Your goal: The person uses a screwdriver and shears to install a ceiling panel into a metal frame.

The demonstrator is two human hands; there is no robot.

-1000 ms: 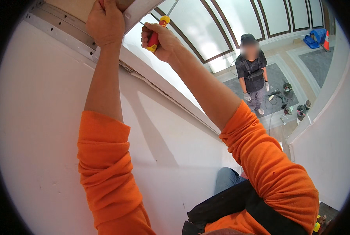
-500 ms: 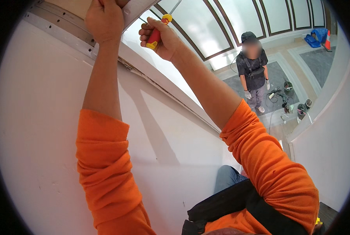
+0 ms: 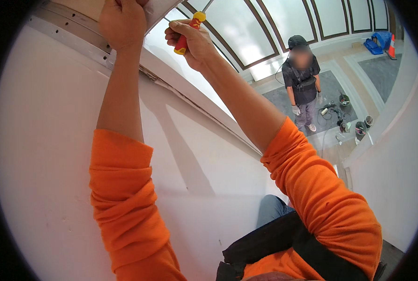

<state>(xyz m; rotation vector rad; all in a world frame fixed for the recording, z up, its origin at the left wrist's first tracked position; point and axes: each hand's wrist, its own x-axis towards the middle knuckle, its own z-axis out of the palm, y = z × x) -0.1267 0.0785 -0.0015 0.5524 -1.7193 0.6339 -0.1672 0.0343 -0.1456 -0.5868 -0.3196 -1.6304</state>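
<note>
High at the top left, my left hand (image 3: 121,25) is raised against the perforated metal strip (image 3: 75,25) and the pale board edge (image 3: 164,8). Its fingers are bent, and their tips are partly cut off by the frame's upper edge, so what they pinch is hidden. Just to its right, my right hand (image 3: 195,44) is closed around the red and yellow handle of a screwdriver (image 3: 188,35). The screwdriver's metal shaft points up and to the right, away from the strip. A thin dark rod or wire shows beside the right fingers; I cannot tell what it belongs to.
A white wall (image 3: 54,164) fills the left, with a rough-edged ledge (image 3: 195,107) slanting across it. Far below stands a person (image 3: 305,79) in dark clothes and gloves. Near them are buckets (image 3: 360,129), a blue bag (image 3: 377,44) and an orange cone (image 3: 391,47).
My right hand has shifted slightly left, and the screwdriver handle has tilted a little more upright and moved up. My left hand has moved only slightly, staying at the strip.
</note>
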